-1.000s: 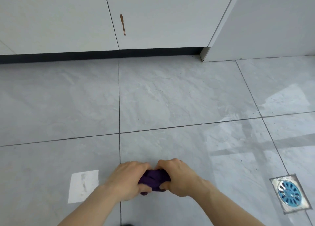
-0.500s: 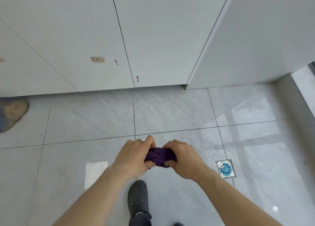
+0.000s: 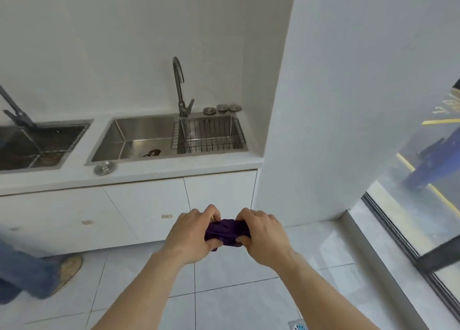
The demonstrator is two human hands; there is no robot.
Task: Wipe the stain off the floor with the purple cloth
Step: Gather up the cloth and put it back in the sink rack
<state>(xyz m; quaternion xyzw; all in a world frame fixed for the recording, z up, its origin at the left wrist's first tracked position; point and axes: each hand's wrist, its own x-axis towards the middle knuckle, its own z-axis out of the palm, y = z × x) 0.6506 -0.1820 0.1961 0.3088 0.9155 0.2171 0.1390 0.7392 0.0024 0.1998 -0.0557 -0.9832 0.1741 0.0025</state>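
I have both the left hand (image 3: pixel 193 235) and right hand (image 3: pixel 262 236) clamped on the bunched purple cloth (image 3: pixel 226 231), held up at 6 o'clock (off the floor (image 3: pixel 224 275)); no stain visible, so wiping looks finished

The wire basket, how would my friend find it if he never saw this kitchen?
Look at the white counter with two steel sinks. In the right sink, under the tall curved faucet, the wire basket fills the right end. It is the only thing made of thin wire bars.

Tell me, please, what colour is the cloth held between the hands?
The cloth is dark purple, seen in the head view, bunched between the left hand and right hand.
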